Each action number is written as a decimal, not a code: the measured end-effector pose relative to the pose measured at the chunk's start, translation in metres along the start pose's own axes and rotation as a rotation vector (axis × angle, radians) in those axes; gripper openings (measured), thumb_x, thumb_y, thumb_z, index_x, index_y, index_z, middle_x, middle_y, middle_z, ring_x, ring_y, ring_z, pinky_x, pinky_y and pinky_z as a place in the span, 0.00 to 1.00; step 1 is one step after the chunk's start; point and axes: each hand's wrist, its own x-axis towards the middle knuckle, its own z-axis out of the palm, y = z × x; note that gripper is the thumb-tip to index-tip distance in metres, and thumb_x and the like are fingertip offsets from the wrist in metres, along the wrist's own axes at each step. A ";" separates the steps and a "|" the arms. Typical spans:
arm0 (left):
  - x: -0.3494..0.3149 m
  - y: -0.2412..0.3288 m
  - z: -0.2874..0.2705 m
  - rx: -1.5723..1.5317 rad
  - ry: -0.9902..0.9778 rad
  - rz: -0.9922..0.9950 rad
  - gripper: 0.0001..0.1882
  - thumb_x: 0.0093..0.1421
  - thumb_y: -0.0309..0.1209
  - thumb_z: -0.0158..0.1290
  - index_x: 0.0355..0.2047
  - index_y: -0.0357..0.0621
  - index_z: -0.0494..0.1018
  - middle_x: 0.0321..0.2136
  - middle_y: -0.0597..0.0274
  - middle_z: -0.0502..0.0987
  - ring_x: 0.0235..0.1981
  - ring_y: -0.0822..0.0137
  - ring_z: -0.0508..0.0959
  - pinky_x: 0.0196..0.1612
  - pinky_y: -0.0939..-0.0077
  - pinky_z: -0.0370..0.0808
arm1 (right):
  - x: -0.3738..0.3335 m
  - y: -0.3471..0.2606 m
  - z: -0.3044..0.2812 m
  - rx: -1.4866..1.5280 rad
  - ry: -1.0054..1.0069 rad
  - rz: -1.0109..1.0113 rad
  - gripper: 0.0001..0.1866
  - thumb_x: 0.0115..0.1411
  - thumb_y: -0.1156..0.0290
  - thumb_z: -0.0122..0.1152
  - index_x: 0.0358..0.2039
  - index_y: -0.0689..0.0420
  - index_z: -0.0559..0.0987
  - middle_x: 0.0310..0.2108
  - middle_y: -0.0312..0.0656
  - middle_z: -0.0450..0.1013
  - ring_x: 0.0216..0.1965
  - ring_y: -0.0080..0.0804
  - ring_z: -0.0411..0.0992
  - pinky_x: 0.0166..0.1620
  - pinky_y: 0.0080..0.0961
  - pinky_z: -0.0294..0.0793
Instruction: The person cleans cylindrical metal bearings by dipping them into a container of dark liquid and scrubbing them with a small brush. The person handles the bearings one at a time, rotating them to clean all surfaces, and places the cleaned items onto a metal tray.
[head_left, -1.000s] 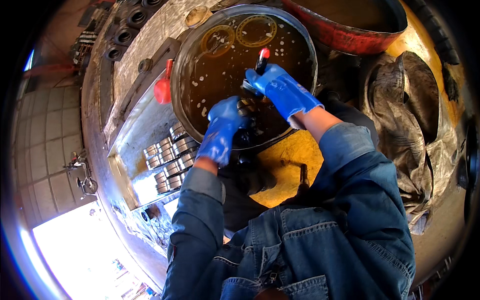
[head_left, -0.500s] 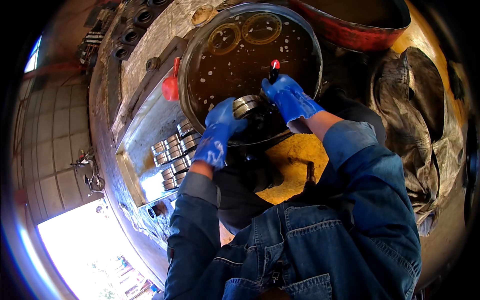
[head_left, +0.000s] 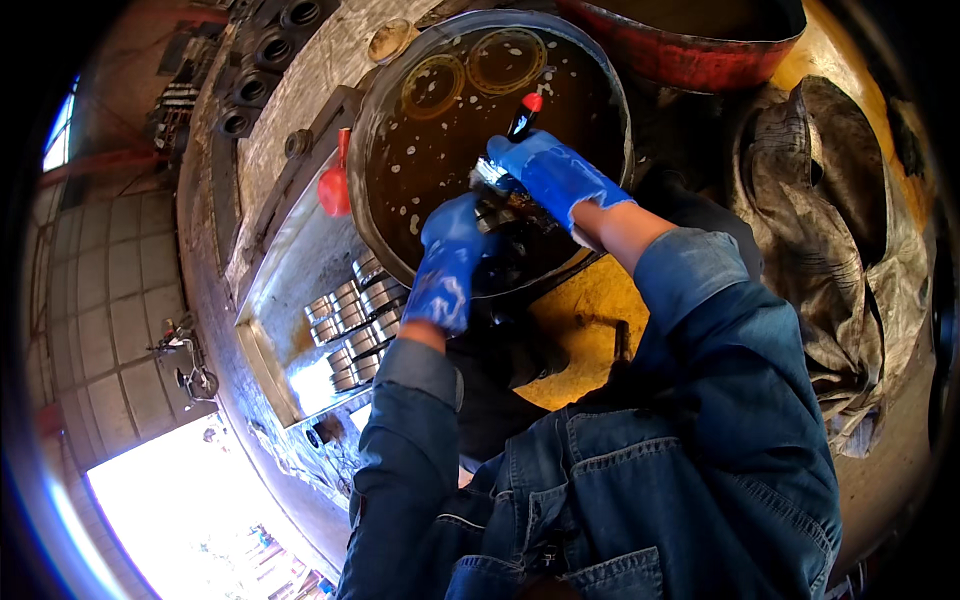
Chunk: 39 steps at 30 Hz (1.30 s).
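Note:
My left hand (head_left: 450, 250), in a blue rubber glove, is closed round a shiny metal ring (head_left: 492, 216) at the near side of a round tub (head_left: 368, 205). My right hand (head_left: 550, 172), gloved alike, grips a brush (head_left: 523, 117) with a black, red-tipped handle. Its pale bristles are against or just over the ring's upper part; the exact contact is hidden by the glove. Brown liquid with whitish flecks fills the tub, and two large yellowish rings (head_left: 507, 62) lie in it at the far side.
Left of the tub, a metal tray (head_left: 262, 372) holds several shiny metal rings (head_left: 345, 312). A red bulb-shaped thing (head_left: 333, 190) sits at the tray's far corner. Beyond stands a red, open-topped container (head_left: 690, 62). Crumpled dark cloth (head_left: 800, 190) lies at the right.
My right hand has moved left with the brush, bringing the bristles into view over the ring. The ring has tilted and is now more covered. The whole view has shifted slightly.

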 end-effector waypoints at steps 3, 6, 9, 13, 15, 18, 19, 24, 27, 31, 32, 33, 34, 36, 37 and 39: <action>-0.042 -0.041 -0.001 -0.261 0.196 0.137 0.28 0.48 0.38 0.73 0.50 0.49 0.80 0.46 0.55 0.84 0.49 0.55 0.84 0.54 0.63 0.79 | -0.010 -0.011 0.001 -0.024 -0.106 0.025 0.27 0.68 0.48 0.51 0.42 0.61 0.85 0.37 0.50 0.82 0.41 0.36 0.79 0.50 0.30 0.71; -0.058 -0.093 0.019 -0.174 0.272 0.049 0.34 0.44 0.40 0.75 0.52 0.47 0.77 0.46 0.54 0.83 0.47 0.55 0.83 0.53 0.65 0.79 | 0.003 0.013 0.025 0.000 -0.158 -0.017 0.26 0.67 0.50 0.54 0.39 0.63 0.84 0.34 0.50 0.82 0.38 0.35 0.80 0.45 0.31 0.73; -0.063 -0.108 0.021 -0.012 0.143 -0.020 0.35 0.45 0.41 0.74 0.54 0.47 0.77 0.46 0.52 0.83 0.47 0.53 0.83 0.54 0.63 0.78 | -0.024 -0.017 0.014 -0.103 -0.072 0.023 0.25 0.67 0.51 0.56 0.40 0.64 0.83 0.31 0.49 0.82 0.33 0.37 0.81 0.39 0.32 0.75; -0.039 -0.032 -0.019 0.020 0.047 0.079 0.33 0.48 0.42 0.70 0.55 0.48 0.76 0.47 0.51 0.83 0.48 0.48 0.82 0.54 0.61 0.78 | 0.022 0.038 0.006 -0.008 0.152 0.098 0.21 0.68 0.58 0.55 0.37 0.67 0.83 0.27 0.51 0.81 0.29 0.39 0.81 0.33 0.33 0.75; -0.005 0.003 -0.027 0.197 -0.056 0.075 0.34 0.49 0.43 0.69 0.56 0.50 0.76 0.49 0.50 0.82 0.49 0.47 0.82 0.54 0.60 0.78 | 0.071 0.091 0.002 -0.013 0.115 0.126 0.19 0.67 0.58 0.57 0.40 0.63 0.84 0.32 0.54 0.82 0.36 0.48 0.82 0.39 0.37 0.78; 0.023 0.003 -0.006 0.393 -0.141 -0.093 0.24 0.54 0.40 0.64 0.52 0.51 0.81 0.51 0.51 0.82 0.54 0.49 0.81 0.54 0.56 0.79 | 0.043 0.073 0.029 -0.175 0.051 0.148 0.20 0.65 0.55 0.60 0.47 0.56 0.84 0.41 0.54 0.82 0.48 0.55 0.81 0.51 0.42 0.80; 0.048 0.013 0.009 0.428 -0.209 -0.106 0.22 0.55 0.39 0.64 0.50 0.51 0.82 0.52 0.52 0.82 0.55 0.49 0.81 0.54 0.55 0.79 | 0.038 0.065 0.020 -0.269 0.082 0.169 0.20 0.66 0.55 0.60 0.48 0.55 0.84 0.43 0.54 0.82 0.49 0.55 0.80 0.52 0.42 0.79; 0.054 0.048 0.012 0.446 -0.198 -0.149 0.19 0.59 0.43 0.61 0.48 0.50 0.83 0.47 0.52 0.84 0.51 0.49 0.83 0.52 0.57 0.79 | 0.036 0.046 0.011 -0.536 0.091 0.136 0.23 0.65 0.52 0.60 0.50 0.58 0.83 0.44 0.54 0.82 0.47 0.53 0.80 0.51 0.38 0.77; 0.026 0.032 0.003 0.371 -0.105 -0.156 0.21 0.59 0.44 0.62 0.49 0.48 0.82 0.45 0.51 0.85 0.50 0.49 0.83 0.52 0.58 0.79 | 0.036 0.030 0.016 -0.117 0.026 0.049 0.20 0.65 0.55 0.59 0.47 0.58 0.84 0.42 0.54 0.82 0.45 0.49 0.81 0.49 0.38 0.77; -0.016 -0.024 0.007 -0.109 0.135 0.109 0.27 0.53 0.43 0.69 0.50 0.45 0.79 0.46 0.53 0.84 0.49 0.51 0.83 0.54 0.62 0.78 | 0.009 0.010 -0.008 0.056 -0.063 -0.118 0.20 0.67 0.54 0.56 0.42 0.60 0.84 0.37 0.53 0.81 0.38 0.42 0.77 0.46 0.34 0.73; -0.030 -0.035 0.006 -0.272 0.191 0.162 0.29 0.51 0.42 0.71 0.51 0.44 0.78 0.47 0.53 0.84 0.49 0.52 0.83 0.54 0.63 0.78 | 0.004 0.006 -0.005 0.067 -0.098 -0.034 0.23 0.68 0.52 0.53 0.43 0.60 0.83 0.36 0.52 0.80 0.37 0.39 0.76 0.47 0.31 0.71; -0.037 -0.047 0.008 -0.283 0.209 0.125 0.30 0.50 0.41 0.72 0.52 0.44 0.78 0.47 0.53 0.83 0.49 0.53 0.83 0.55 0.63 0.78 | 0.005 0.009 0.000 0.105 -0.131 -0.023 0.24 0.69 0.51 0.52 0.42 0.61 0.83 0.35 0.49 0.80 0.36 0.36 0.74 0.46 0.31 0.70; -0.046 -0.060 0.012 -0.293 0.229 0.087 0.32 0.48 0.40 0.74 0.52 0.44 0.77 0.48 0.54 0.83 0.49 0.54 0.82 0.55 0.64 0.78 | 0.004 0.013 0.008 0.143 -0.168 -0.011 0.26 0.70 0.50 0.51 0.42 0.62 0.83 0.34 0.45 0.80 0.34 0.33 0.73 0.45 0.31 0.70; -0.060 -0.095 0.030 -0.398 0.246 0.002 0.37 0.45 0.40 0.76 0.55 0.45 0.76 0.50 0.53 0.82 0.51 0.54 0.82 0.57 0.64 0.77 | -0.002 0.010 0.017 0.085 -0.205 0.025 0.26 0.71 0.49 0.50 0.42 0.62 0.84 0.34 0.41 0.80 0.34 0.27 0.72 0.43 0.30 0.70; -0.060 -0.092 0.027 -0.309 0.186 -0.026 0.37 0.45 0.40 0.75 0.55 0.45 0.75 0.50 0.53 0.82 0.51 0.54 0.82 0.57 0.63 0.77 | -0.002 0.012 0.011 -0.039 -0.177 -0.033 0.26 0.71 0.50 0.50 0.42 0.62 0.84 0.34 0.41 0.80 0.34 0.26 0.73 0.43 0.28 0.71; -0.060 -0.071 0.012 -0.130 0.061 -0.078 0.38 0.46 0.41 0.75 0.56 0.44 0.75 0.51 0.51 0.81 0.52 0.53 0.81 0.58 0.62 0.77 | 0.002 0.018 -0.003 -0.286 -0.116 -0.144 0.24 0.71 0.52 0.51 0.42 0.61 0.84 0.33 0.41 0.81 0.35 0.25 0.74 0.43 0.25 0.71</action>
